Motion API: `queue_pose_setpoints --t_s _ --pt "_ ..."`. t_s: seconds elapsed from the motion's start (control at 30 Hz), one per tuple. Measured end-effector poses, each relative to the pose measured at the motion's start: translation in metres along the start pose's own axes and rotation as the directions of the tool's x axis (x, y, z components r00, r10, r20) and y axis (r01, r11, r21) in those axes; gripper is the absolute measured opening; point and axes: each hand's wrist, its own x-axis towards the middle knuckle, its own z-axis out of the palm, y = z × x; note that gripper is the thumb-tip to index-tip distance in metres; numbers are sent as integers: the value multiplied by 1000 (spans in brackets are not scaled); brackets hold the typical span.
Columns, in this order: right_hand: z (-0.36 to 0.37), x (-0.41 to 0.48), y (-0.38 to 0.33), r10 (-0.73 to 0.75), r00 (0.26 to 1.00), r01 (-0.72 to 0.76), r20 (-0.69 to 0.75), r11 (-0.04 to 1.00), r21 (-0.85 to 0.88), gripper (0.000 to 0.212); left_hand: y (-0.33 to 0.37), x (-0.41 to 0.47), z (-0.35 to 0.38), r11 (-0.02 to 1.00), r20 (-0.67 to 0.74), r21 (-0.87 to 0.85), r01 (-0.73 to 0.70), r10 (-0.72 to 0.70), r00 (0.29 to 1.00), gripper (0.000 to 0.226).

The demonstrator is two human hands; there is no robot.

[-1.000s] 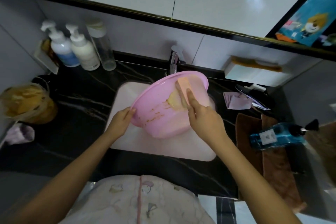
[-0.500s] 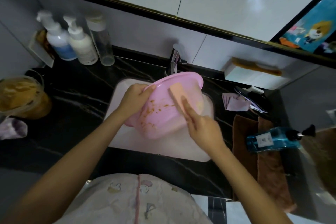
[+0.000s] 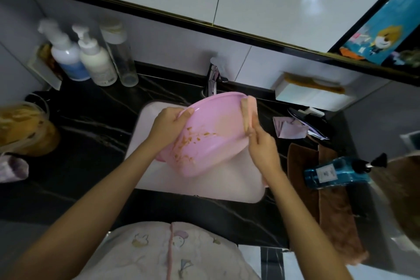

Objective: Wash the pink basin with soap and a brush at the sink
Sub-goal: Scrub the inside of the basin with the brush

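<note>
Head view, near to far: a pale printed garment (image 3: 172, 250) fills the lower edge, and both forearms reach forward over the black countertop (image 3: 91, 143) to the white sink (image 3: 238, 184). The left hand (image 3: 169, 124) grips the pink basin (image 3: 211, 141) at its left rim, fingers curled over the edge, and holds it tilted above the sink bowl. The right hand (image 3: 263, 150) pinches the lower end of the pink scrubber (image 3: 248, 111), which lies across the basin's right rim. Brown smears cover the lower left of the basin wall facing the camera. Right of the sink, a blue bottle (image 3: 336, 171) lies on its side on a brown towel (image 3: 302, 166). Behind the basin stands the faucet (image 3: 213, 79); no running water is visible. 2 pump bottles (image 3: 95, 63) stand at the far left against the wall. Step in hand: scrubbing, currently at the rim. Assessment: the task is partway, since residue is present. The next move calls for drawing the scrubber down onto the smeared zone with firm pressure while the left hand braces the rim against that push; a wet, soapy rim may slip.
</note>
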Motion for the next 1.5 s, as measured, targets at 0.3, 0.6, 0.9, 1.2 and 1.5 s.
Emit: queue_pose_setpoints --t_s 0.3,0.6,0.9,1.2,1.5 --pt "22 -14 29 88 989 -77 -122 993 88 50 4 4 -5 998 1 51 -22 22 1000 44" --pt "63 -40 25 140 961 -109 -240 984 139 45 2 4 -6 996 14 89 5 -7 1000 47" --pt "69 -82 -22 45 978 -31 -206 997 68 49 14 -8 -1 990 6 138 -20 20 1000 46" --pt "33 -79 -59 66 994 -65 85 998 -9 58 28 -15 5 987 26 156 -25 21 999 49" --pt "11 -33 -40 346 937 -348 -46 920 -182 56 35 -11 6 983 13 184 -22 20 1000 50"
